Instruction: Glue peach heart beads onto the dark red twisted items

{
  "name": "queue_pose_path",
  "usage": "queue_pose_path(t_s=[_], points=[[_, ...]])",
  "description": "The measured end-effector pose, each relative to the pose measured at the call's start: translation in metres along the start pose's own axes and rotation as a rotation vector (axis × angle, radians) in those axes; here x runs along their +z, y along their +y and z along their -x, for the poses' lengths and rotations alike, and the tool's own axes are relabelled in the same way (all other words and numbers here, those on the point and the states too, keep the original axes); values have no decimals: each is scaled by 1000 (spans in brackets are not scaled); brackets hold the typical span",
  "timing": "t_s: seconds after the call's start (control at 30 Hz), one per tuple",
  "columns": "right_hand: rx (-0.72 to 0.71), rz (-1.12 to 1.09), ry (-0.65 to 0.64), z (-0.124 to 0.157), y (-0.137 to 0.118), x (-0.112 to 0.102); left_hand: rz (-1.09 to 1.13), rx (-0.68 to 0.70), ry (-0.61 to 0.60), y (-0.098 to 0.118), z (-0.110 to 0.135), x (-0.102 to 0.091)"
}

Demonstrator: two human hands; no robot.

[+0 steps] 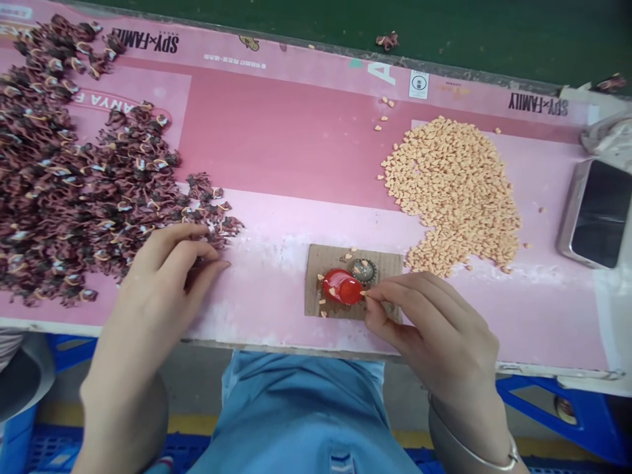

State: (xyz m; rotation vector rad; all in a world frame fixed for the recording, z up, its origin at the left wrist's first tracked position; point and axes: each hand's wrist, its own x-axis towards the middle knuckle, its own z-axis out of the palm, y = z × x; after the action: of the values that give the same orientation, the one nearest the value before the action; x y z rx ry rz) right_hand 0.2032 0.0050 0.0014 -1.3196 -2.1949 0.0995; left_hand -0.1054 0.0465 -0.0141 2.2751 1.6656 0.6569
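Between the thumb and forefinger of my right hand (429, 322) is a small peach-coloured plastic piece (364, 293), held at the rim of a red cap-like dish (349, 289). That dish sits on a brown cardboard square (314, 299) beside a metal bottle cap (364, 269); a few loose pieces lie around them. My left hand (170, 280) rests at the edge of a heap of small dark brown figures (123, 178), its fingers curled near the closest ones. Whether its fingertips grip a figure is hidden.
A large pile of peach pieces (454, 191) spreads to the right of the cardboard. Farther right lies a phone (598, 214). The pink printed table sheet (276, 145) ends at a green surface (296, 23) at the back, where a stray figure (388, 41) lies.
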Motion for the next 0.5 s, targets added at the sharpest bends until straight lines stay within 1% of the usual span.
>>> queue_pose_path(t_s=[0.07, 0.13, 0.17, 0.27, 0.33, 0.4, 0.5], points=[[-14, 22, -5, 0, 0, -1, 17, -6, -30, 0, -1, -1], [-36, 38, -11, 0, -1, -1, 34, -14, -8, 6, 2, -2], [-48, 45, -14, 0, -1, -2, 80, -22, 13, 12, 5, -3], [-72, 50, -28, 0, -1, -2, 389, -127, 95, 35, 16, -7], [-73, 46, -29, 0, 0, -2, 617, -199, 117, 50, 23, -9], [-66, 29, -10, -1, 0, -4, 791, -207, 82, 62, 26, -9], [-45, -75, 35, -3, -4, -8, 1046, -184, -81, 72, 25, 0]])
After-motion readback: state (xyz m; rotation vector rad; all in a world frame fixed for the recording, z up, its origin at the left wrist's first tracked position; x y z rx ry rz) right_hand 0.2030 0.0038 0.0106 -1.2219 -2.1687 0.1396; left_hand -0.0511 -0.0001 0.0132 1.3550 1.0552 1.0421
